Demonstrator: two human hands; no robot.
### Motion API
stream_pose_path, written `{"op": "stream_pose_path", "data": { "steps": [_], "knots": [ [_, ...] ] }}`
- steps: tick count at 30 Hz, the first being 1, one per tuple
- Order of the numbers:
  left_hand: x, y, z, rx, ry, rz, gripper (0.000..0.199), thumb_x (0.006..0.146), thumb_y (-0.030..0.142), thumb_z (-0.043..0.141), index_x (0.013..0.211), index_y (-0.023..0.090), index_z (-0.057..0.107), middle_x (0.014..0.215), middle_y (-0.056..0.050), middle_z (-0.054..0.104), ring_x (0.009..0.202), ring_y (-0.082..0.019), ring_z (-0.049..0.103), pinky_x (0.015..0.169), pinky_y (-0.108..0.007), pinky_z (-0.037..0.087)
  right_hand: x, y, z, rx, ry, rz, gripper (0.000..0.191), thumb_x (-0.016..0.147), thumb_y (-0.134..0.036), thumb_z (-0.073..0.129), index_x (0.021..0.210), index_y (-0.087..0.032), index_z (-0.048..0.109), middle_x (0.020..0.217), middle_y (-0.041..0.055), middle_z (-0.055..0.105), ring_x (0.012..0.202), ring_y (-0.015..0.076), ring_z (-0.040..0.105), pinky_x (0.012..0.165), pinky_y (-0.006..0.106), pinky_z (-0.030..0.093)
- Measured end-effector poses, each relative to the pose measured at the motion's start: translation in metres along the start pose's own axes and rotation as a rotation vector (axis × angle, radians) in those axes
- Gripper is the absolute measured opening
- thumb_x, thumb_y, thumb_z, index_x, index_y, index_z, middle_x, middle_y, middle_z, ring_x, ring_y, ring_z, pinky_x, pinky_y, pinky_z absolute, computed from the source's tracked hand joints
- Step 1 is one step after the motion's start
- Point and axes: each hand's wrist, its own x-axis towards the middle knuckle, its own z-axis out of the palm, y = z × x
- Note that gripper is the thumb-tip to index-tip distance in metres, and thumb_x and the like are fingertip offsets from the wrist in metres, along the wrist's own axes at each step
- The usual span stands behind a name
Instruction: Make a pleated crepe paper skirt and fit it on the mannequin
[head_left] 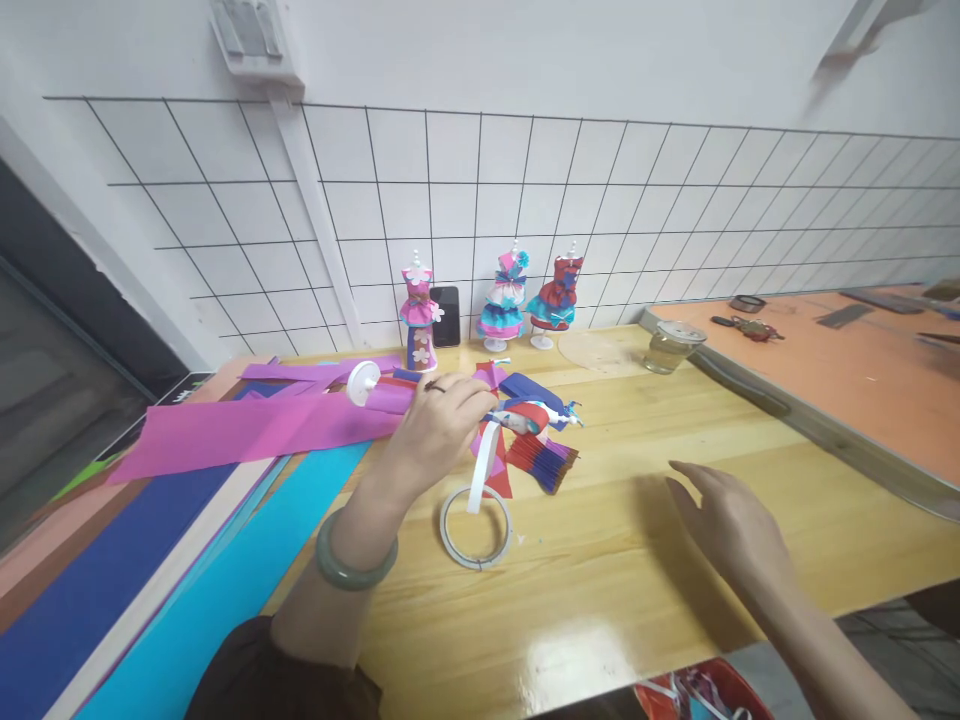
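My left hand (442,425) is wrapped around a small dress-form mannequin (523,415) lying on its side, its round white base (364,384) pointing left. Red, blue and white material covers its upper part, and purple shows near the base. From beside my fingers a strip of white tape runs down to a tape roll (448,530). My right hand (731,525) is held over the table at the right, fingers apart and holding nothing. Below the mannequin lie a pleated red, blue and purple piece (545,462) and a dark blue piece (529,388).
Three dressed mannequins, one pink (418,310), one blue and white (504,298), one red (556,292), stand along the wall beside a phone (448,318). Coloured strips, including a magenta one (247,435), cover the left. A glass cup (673,348) stands right; a red bin (645,697) is below the edge.
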Motion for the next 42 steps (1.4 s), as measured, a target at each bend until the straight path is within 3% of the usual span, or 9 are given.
{"op": "stream_pose_path", "data": {
  "steps": [2, 4, 9, 12, 17, 28, 33, 38, 42],
  "knots": [
    [0.000, 0.000, 0.001, 0.013, -0.002, -0.005, 0.017, 0.081, 0.014, 0.044, 0.092, 0.020, 0.056, 0.096, -0.003, 0.061, 0.091, -0.018, 0.050, 0.081, -0.035, 0.033, -0.008, 0.001, -0.008, 0.022, 0.017, 0.006, 0.033, 0.078, -0.039, 0.043, 0.092, -0.017, 0.064, 0.096, 0.0117, 0.065, 0.091, 0.0302, 0.058, 0.072, 0.042, 0.046],
    [0.000, 0.001, 0.001, 0.026, -0.008, -0.001, 0.017, 0.081, 0.014, 0.044, 0.093, 0.020, 0.056, 0.096, -0.003, 0.061, 0.091, -0.018, 0.050, 0.081, -0.035, 0.033, -0.019, -0.023, -0.018, 0.223, 0.006, 0.010, 0.029, 0.076, -0.039, 0.047, 0.086, -0.018, 0.064, 0.092, 0.0094, 0.066, 0.084, 0.0257, 0.060, 0.073, 0.038, 0.046],
    [0.001, 0.006, 0.001, 0.065, -0.032, 0.018, 0.017, 0.080, 0.015, 0.046, 0.093, 0.022, 0.056, 0.099, -0.003, 0.060, 0.094, -0.019, 0.049, 0.083, -0.036, 0.032, -0.029, -0.135, -0.046, 0.931, -0.409, 0.032, 0.028, 0.078, -0.041, 0.050, 0.082, -0.017, 0.063, 0.075, 0.0056, 0.066, 0.064, 0.0153, 0.059, 0.062, 0.027, 0.048],
    [0.002, 0.010, 0.000, 0.089, -0.048, 0.040, 0.015, 0.081, 0.017, 0.046, 0.091, 0.021, 0.057, 0.099, -0.004, 0.059, 0.094, -0.020, 0.049, 0.084, -0.038, 0.031, -0.018, -0.182, -0.048, 1.224, -0.539, 0.068, 0.031, 0.075, -0.042, 0.054, 0.086, -0.014, 0.061, 0.070, 0.0037, 0.063, 0.053, 0.0107, 0.052, 0.051, 0.023, 0.043],
    [0.002, 0.012, -0.003, 0.105, -0.036, 0.054, 0.017, 0.081, 0.015, 0.043, 0.089, 0.021, 0.057, 0.097, -0.005, 0.059, 0.093, -0.019, 0.049, 0.082, -0.037, 0.032, -0.005, -0.206, -0.033, 1.349, -0.601, 0.106, 0.035, 0.073, -0.048, 0.054, 0.063, -0.014, 0.055, 0.042, -0.0050, 0.044, 0.036, 0.0053, 0.034, 0.037, 0.019, 0.025],
    [0.003, 0.014, -0.005, 0.041, -0.033, 0.018, 0.023, 0.077, 0.008, 0.044, 0.092, 0.021, 0.056, 0.097, -0.004, 0.060, 0.092, -0.020, 0.049, 0.082, -0.038, 0.031, -0.028, -0.196, -0.011, 1.175, -0.640, 0.033, 0.041, 0.077, -0.048, 0.048, 0.055, -0.014, 0.051, 0.048, -0.0034, 0.042, 0.045, 0.0067, 0.034, 0.044, 0.020, 0.027],
    [0.002, 0.015, -0.006, 0.054, -0.044, 0.013, 0.021, 0.078, 0.011, 0.045, 0.093, 0.021, 0.056, 0.099, -0.003, 0.059, 0.093, -0.020, 0.049, 0.081, -0.038, 0.031, -0.028, -0.186, -0.020, 1.147, -0.615, 0.042, 0.035, 0.078, -0.047, 0.047, 0.074, -0.014, 0.060, 0.056, -0.0019, 0.048, 0.046, 0.0075, 0.038, 0.043, 0.020, 0.029],
    [0.002, 0.015, -0.006, 0.066, -0.038, 0.015, 0.019, 0.080, 0.012, 0.044, 0.093, 0.022, 0.055, 0.098, -0.004, 0.059, 0.093, -0.020, 0.048, 0.081, -0.038, 0.030, -0.016, -0.113, -0.025, 0.767, -0.383, 0.117, 0.037, 0.080, -0.046, 0.042, 0.083, -0.015, 0.061, 0.062, 0.0032, 0.058, 0.053, 0.0142, 0.052, 0.050, 0.024, 0.040],
    [0.003, 0.015, -0.006, 0.076, -0.037, 0.030, 0.019, 0.081, 0.013, 0.043, 0.092, 0.021, 0.056, 0.094, -0.005, 0.060, 0.092, -0.020, 0.049, 0.081, -0.038, 0.030, -0.008, -0.021, -0.017, 0.043, -0.088, 0.101, 0.032, 0.079, -0.038, 0.042, 0.094, -0.017, 0.061, 0.092, 0.0132, 0.064, 0.082, 0.0303, 0.059, 0.068, 0.040, 0.043]
  ]
}}
